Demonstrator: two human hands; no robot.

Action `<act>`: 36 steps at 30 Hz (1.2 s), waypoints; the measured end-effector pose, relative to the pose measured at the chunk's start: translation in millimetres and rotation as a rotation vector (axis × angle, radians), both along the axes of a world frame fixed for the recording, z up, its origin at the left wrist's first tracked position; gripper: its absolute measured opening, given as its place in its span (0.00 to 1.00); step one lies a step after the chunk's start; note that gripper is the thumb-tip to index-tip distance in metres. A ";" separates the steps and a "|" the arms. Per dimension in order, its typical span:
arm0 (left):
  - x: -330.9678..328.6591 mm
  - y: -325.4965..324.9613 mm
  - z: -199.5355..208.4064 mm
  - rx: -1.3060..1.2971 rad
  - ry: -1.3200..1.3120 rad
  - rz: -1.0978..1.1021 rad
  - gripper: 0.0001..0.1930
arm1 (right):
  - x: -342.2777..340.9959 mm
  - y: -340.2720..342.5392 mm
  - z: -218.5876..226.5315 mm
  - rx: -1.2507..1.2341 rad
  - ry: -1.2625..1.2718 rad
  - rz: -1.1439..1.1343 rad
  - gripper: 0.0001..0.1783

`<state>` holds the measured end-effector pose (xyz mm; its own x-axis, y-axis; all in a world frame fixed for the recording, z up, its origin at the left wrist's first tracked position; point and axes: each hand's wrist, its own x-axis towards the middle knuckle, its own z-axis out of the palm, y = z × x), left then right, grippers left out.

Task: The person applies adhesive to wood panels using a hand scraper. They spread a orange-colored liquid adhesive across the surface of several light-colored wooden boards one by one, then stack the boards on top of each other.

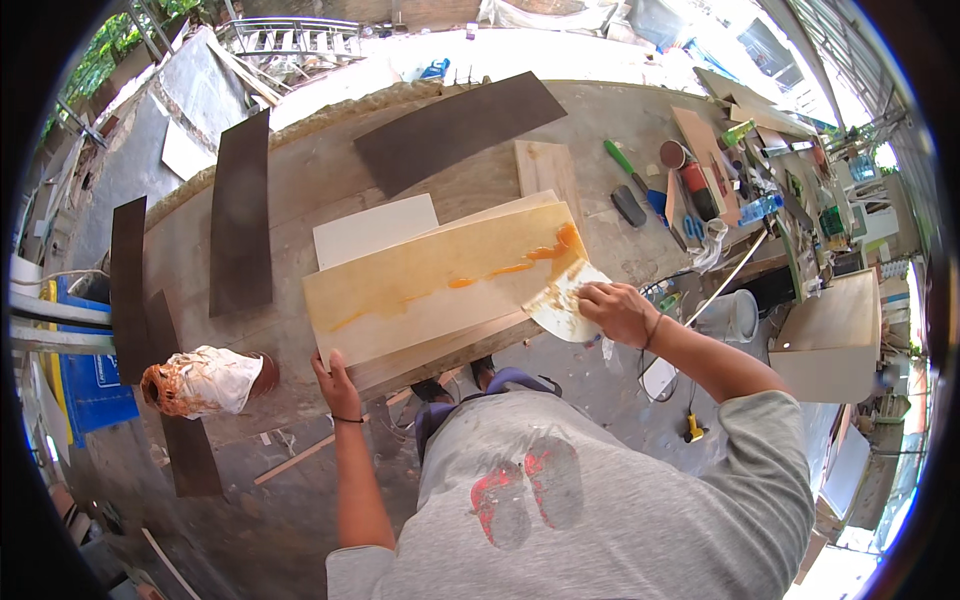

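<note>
White flexible sheet (548, 308), smeared with brown, is pinched in the grip of the right hand (618, 312) at the right end of a pale yellow rectangular board (430, 285) streaked with glossy orange liquid (567, 236). The left hand (336, 382) touches the board's near left corner; whether its grip is closed cannot be told. The board lies partly over a plain white rectangular panel (370, 228) on a long brownish surface (295, 250), with dark brown rectangular sheets (460, 130) beyond.
</note>
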<state>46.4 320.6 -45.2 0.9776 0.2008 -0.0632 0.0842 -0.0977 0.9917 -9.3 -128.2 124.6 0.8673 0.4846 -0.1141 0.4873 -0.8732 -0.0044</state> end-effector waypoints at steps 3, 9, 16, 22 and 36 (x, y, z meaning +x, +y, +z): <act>-1.8 0.6 1.5 -0.028 0.008 -0.004 0.23 | 20.5 3.7 35.6 -0.009 0.046 0.029 0.18; 0.5 2.0 3.0 0.057 0.000 -0.005 0.23 | 104.6 -20.1 4.8 0.061 -0.068 0.097 0.25; -2.7 -2.3 7.1 0.069 0.012 0.037 0.23 | 56.3 -32.6 3.9 -0.069 0.293 -0.007 0.28; -1.1 -2.8 2.8 0.035 -0.007 0.041 0.23 | 5.3 1.2 39.4 -0.115 0.548 -0.052 0.26; -3.4 -5.3 7.8 -0.052 -0.036 0.029 0.19 | 41.7 102.6 41.4 -0.028 0.503 -0.021 0.26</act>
<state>43.0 315.3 -37.4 0.9733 0.2262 -0.0390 0.0503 -0.0443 0.9978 32.4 -25.6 166.0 0.7112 0.4588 -0.5327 0.4135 -0.8858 -0.2108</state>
